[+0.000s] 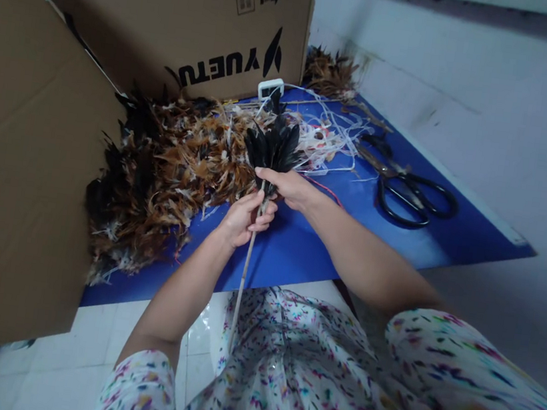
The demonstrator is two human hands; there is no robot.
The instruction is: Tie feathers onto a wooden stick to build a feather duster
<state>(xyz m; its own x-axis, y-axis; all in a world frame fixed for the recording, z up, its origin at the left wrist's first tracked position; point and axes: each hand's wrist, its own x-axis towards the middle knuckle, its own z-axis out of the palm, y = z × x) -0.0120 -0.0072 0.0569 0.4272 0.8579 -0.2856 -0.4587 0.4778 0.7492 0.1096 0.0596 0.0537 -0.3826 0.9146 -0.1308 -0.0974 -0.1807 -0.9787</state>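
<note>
My left hand [245, 218] is curled round the thin stick [244, 275], whose lower end reaches past the near edge of the blue table [291, 258], and my right hand [286, 186] pinches the black feathers [275, 145] at its top. Around them, brown feathers [193, 161] heap along the left edge, white strings [330, 135] lie toward the far edge, and the scissors [402, 195] sit near the right-hand edge. Beyond stands a cardboard box [153, 7] printed YUETU, its contents hidden from me
</note>
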